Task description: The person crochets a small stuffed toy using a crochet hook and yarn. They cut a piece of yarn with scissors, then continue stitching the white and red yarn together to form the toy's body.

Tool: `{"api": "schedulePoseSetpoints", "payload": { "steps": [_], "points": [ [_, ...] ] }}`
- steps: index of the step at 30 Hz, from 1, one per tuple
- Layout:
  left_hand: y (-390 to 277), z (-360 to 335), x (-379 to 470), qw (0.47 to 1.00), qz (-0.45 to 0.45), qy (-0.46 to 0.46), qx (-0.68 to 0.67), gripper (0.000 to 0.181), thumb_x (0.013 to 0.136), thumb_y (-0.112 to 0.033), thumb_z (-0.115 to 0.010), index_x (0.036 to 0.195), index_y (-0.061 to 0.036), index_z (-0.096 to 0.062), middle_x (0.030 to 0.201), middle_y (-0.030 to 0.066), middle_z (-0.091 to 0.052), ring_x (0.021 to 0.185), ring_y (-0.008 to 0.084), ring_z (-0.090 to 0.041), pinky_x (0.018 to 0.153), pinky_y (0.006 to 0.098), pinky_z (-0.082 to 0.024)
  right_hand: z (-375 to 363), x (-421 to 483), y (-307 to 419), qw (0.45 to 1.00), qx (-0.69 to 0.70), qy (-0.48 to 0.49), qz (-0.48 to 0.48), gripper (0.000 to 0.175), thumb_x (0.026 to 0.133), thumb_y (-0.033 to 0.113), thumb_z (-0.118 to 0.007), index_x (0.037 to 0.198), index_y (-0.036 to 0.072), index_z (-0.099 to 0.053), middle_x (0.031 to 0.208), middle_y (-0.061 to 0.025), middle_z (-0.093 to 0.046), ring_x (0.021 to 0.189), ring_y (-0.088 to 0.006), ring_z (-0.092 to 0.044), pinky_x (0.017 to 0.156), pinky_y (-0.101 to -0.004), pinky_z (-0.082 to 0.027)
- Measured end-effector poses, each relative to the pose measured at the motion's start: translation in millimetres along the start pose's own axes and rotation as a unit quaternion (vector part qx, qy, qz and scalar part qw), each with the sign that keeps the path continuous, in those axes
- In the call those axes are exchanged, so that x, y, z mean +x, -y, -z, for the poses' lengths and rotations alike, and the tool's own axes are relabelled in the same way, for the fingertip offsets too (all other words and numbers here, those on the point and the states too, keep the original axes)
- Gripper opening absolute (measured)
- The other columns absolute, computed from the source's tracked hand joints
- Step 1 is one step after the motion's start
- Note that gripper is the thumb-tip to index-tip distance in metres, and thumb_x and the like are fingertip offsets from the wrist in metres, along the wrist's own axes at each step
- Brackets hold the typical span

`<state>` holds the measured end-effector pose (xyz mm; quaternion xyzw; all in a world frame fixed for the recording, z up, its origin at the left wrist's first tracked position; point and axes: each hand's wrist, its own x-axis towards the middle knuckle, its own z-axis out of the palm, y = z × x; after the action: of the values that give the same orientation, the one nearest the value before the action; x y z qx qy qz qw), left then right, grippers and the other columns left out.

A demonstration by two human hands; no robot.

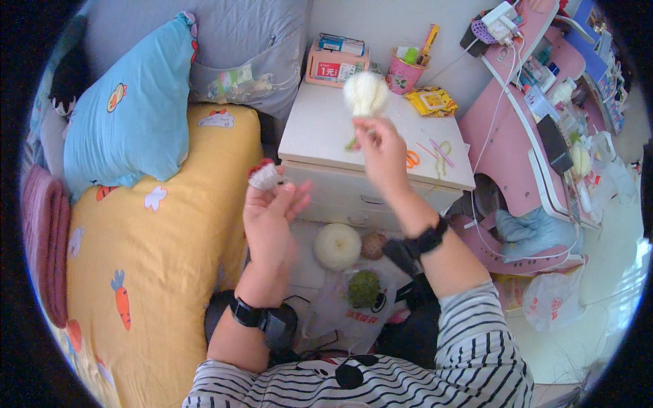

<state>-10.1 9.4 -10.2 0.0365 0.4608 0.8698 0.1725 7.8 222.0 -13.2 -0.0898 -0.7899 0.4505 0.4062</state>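
Observation:
My left hand (pixel 266 219) holds a small grey-white knitted or crocheted piece (pixel 264 177) with a red top edge between thumb and fingers, near the cabinet's front left corner. In my right hand (pixel 381 148), raised over the white cabinet top (pixel 314 122), is a fluffy cream-white yarn piece (pixel 365 93), rounded above and gathered at the neck. A bit of green (pixel 351 145) shows beneath those fingers. To the right of that hand lie orange-handled scissors (pixel 412 159), partly hidden by the wrist, a purple crochet hook (pixel 437 148) and a loose green yarn strand (pixel 445 149).
Cream (pixel 336 247), brown (pixel 374 245) and green (pixel 363 289) yarn balls sit below the drawers. A pink box (pixel 319 60), patterned pink cup (pixel 404 74) and yellow wipes pack (pixel 431 102) stand at the cabinet's back. The bed (pixel 168 245) lies left, a pink desk (pixel 502 125) right.

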Motion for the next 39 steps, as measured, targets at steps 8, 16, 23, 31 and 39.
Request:
{"api": "schedulePoseSetpoints", "payload": {
  "steps": [8,16,23,31,39],
  "points": [
    [15,12,9,0.998,-0.005,0.062,-0.026,0.027,0.091,0.002,-0.055,0.117,-0.0075,-0.055,0.101,0.0040,-0.062,0.093,0.0176,-0.063,0.083,0.0336,-0.054,36,-141,77,0.972,-0.048,0.230,0.027,0.019,0.081,-0.002,-0.063,0.097,0.007,-0.067,0.095,-0.0069,-0.058,0.075,-0.0183,-0.061,0.067,-0.0278,-0.049],
    [48,4,-1,0.982,0.155,0.074,-0.077,0.031,0.092,0.004,-0.050,0.120,-0.0077,-0.054,0.105,0.0094,-0.060,0.091,0.0236,-0.065,0.083,0.0386,-0.055,59,-153,77,0.944,-0.142,0.279,0.107,0.022,0.069,0.000,-0.066,0.087,0.012,-0.066,0.090,-0.0052,-0.057,0.085,-0.0262,-0.055,0.074,-0.0365,-0.047],
    [69,1,-17,0.993,0.061,0.060,0.076,0.022,0.089,0.004,-0.058,0.110,-0.0026,-0.062,0.094,0.0030,-0.064,0.078,0.0109,-0.061,0.068,0.0254,-0.050,56,-145,85,0.906,-0.169,0.353,0.160,0.018,0.070,0.003,-0.066,0.085,0.011,-0.063,0.088,-0.0053,-0.057,0.094,-0.0269,-0.052,0.087,-0.0397,-0.043],
    [50,-10,-20,0.999,0.007,0.051,0.012,0.023,0.089,0.003,-0.061,0.111,-0.0033,-0.062,0.101,0.0031,-0.066,0.081,0.0096,-0.062,0.065,0.0255,-0.052,139,-40,-5,0.971,-0.210,0.086,-0.079,0.015,0.085,0.018,-0.067,0.090,0.003,-0.066,0.086,-0.0095,-0.067,0.081,-0.0175,-0.064,0.074,-0.0315,-0.050],
    [39,-16,-30,0.994,0.016,0.110,0.001,0.022,0.090,0.002,-0.061,0.111,-0.0032,-0.061,0.101,0.0032,-0.065,0.078,0.0090,-0.062,0.065,0.0262,-0.053,198,10,-147,0.890,-0.415,-0.001,-0.190,0.023,0.078,0.023,-0.071,0.093,0.006,-0.066,0.090,-0.0127,-0.070,0.087,-0.0276,-0.067,0.077,-0.0383,-0.052]
  ]
}}
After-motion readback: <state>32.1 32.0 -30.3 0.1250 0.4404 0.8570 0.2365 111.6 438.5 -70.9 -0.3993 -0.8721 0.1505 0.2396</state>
